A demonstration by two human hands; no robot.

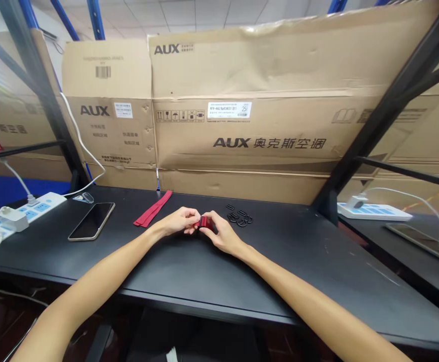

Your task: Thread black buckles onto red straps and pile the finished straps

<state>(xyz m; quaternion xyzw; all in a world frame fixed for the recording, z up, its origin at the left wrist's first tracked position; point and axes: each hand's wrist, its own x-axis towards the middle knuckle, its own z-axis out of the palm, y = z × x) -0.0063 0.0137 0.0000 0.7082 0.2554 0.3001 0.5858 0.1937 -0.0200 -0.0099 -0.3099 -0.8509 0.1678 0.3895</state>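
Observation:
Both my hands meet over the middle of the black table (189, 266). My left hand (178, 221) and my right hand (221, 232) pinch a short red strap (203, 221) between their fingertips. Something dark sits at the strap's end, but I cannot make out what it is. A pile of red straps (152, 215) lies flat to the left of my left hand. Several small black buckles (239, 217) lie just beyond my right hand.
A phone (91, 221) lies face up at the left, by a white power strip (23, 212) with a charger plugged in. Large cardboard boxes (249, 115) wall the back. A black rack post (377, 120) slants at the right, with another power strip (373, 211) behind it.

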